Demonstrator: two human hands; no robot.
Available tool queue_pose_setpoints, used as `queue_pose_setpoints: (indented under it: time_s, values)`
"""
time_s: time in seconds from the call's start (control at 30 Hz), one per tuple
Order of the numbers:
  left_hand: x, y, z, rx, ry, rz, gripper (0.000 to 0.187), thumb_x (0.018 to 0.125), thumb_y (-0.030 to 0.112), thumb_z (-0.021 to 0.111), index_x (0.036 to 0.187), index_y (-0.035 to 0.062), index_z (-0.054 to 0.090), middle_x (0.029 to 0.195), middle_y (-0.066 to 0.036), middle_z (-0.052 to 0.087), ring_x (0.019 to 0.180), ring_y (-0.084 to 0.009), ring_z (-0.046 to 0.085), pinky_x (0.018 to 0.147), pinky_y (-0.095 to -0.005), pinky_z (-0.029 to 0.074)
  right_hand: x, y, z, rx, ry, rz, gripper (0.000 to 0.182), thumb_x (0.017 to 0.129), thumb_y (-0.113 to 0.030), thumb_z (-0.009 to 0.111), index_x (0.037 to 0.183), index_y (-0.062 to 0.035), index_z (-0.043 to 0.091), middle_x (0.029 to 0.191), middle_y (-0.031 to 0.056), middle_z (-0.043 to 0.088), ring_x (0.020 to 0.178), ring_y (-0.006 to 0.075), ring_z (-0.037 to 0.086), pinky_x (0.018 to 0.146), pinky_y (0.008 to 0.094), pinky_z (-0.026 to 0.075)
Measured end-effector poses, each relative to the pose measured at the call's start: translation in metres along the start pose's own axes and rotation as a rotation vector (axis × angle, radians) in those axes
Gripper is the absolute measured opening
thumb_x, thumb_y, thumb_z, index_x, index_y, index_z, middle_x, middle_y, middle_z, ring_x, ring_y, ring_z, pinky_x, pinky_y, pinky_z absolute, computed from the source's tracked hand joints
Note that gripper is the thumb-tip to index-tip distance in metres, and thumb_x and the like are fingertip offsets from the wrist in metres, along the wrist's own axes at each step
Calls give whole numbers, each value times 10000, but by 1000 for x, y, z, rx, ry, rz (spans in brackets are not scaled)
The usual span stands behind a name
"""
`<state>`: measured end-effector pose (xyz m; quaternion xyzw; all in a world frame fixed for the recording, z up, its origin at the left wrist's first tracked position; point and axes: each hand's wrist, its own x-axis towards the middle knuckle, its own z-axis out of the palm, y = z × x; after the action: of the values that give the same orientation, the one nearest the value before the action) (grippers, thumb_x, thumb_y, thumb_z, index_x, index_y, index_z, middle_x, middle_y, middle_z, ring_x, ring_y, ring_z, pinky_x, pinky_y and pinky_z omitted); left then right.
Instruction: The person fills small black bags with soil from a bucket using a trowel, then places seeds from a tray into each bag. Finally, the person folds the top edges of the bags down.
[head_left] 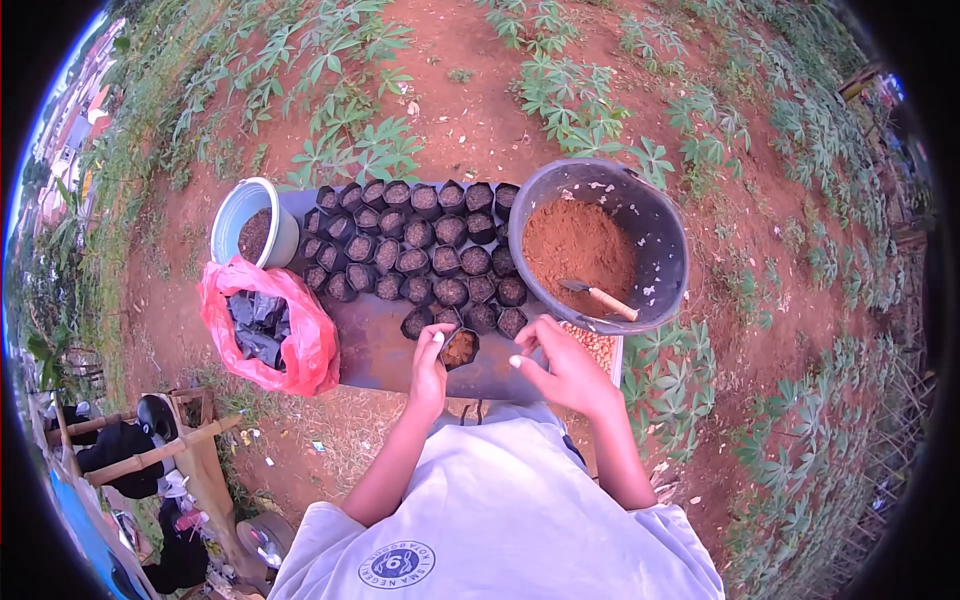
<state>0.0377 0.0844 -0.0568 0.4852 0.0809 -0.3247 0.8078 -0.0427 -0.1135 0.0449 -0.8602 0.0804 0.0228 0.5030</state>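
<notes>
My left hand (430,365) holds the side of a small black bag (460,348) filled with reddish-brown soil, near the table's front edge. To the right of it, my right hand (560,366) is raised with its fingers apart and nothing between them. Rows of black bags (418,234) with darker soil stand upright just beyond my hands. A large dark bucket (670,240) at the right contains reddish soil (575,245), and a trowel with a wooden handle (612,304) lies on that soil.
At the table's (375,350) left stand a pale bucket (287,235) with dark soil and a red plastic bag (315,340) holding black bags. A tray of orange-yellow grains (597,348) sits below the large bucket. Leafy plants and bamboo poles (165,450) surround the area.
</notes>
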Motion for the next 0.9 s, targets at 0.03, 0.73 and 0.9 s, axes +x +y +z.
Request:
queue_pose_setpoints:
  time_s: [0.03, 0.73, 0.9]
  values:
    - [2, -10, -13, 60, 24, 32, 233, 968, 217, 438, 1117, 59, 522, 1077, -32, 541, 1037, -113, 523, 939, -272, 398, 3, 12, 26, 34, -50, 27, 240, 875, -194, 635, 932, 6, 515, 865, 112, 532, 846, 224, 582, 755, 334, 462]
    - [6, -91, -161, 632, -197, 100, 314, 896, 152, 573, 1172, 40, 471, 1122, -117, 496, 1071, -207, 511, 940, -327, 411, -10, 121, 248, 380, 149, 506, 176, 872, -138, 573, 787, -13, 482, 678, 96, 587, 606, 171, 619, 574, 342, 486]
    - [7, -83, -159, 813, -221, 152, 299, 905, 167, 561, 1165, 36, 493, 1119, -122, 520, 1084, -242, 520, 963, -341, 396, -12, 121, 254, 338, 232, 520, 165, 869, -140, 562, 791, -12, 493, 685, 101, 595, 616, 173, 628, 580, 344, 491]
